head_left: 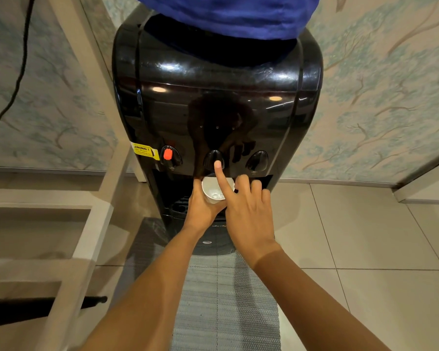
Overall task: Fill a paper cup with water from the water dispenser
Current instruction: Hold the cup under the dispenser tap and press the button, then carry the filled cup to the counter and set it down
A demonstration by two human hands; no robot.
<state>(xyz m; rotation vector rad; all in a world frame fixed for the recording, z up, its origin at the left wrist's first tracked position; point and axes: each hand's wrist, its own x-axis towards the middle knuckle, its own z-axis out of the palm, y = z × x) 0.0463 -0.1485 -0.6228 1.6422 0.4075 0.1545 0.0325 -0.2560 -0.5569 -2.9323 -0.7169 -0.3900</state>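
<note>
A glossy black water dispenser (pixel 213 102) stands in front of me with three taps in a row. My left hand (pixel 203 209) holds a white paper cup (pixel 211 190) under the middle tap (pixel 212 158), inside the dispenser's recess. A little water shows at the cup's bottom. My right hand (pixel 246 211) reaches over the cup. Its index fingertip rests on the middle tap's button, and the other fingers are curled. The left tap (pixel 167 154) has a red button; the right tap (pixel 257 159) is black.
A blue cloth (pixel 226 13) covers the bottle on top. A yellow warning sticker (pixel 145 151) sits beside the red tap. A cream shelf frame (pixel 86 198) stands at the left, a black cable (pixel 15 79) hangs along the wall, and a grey mat (pixel 226 300) lies on the tiled floor.
</note>
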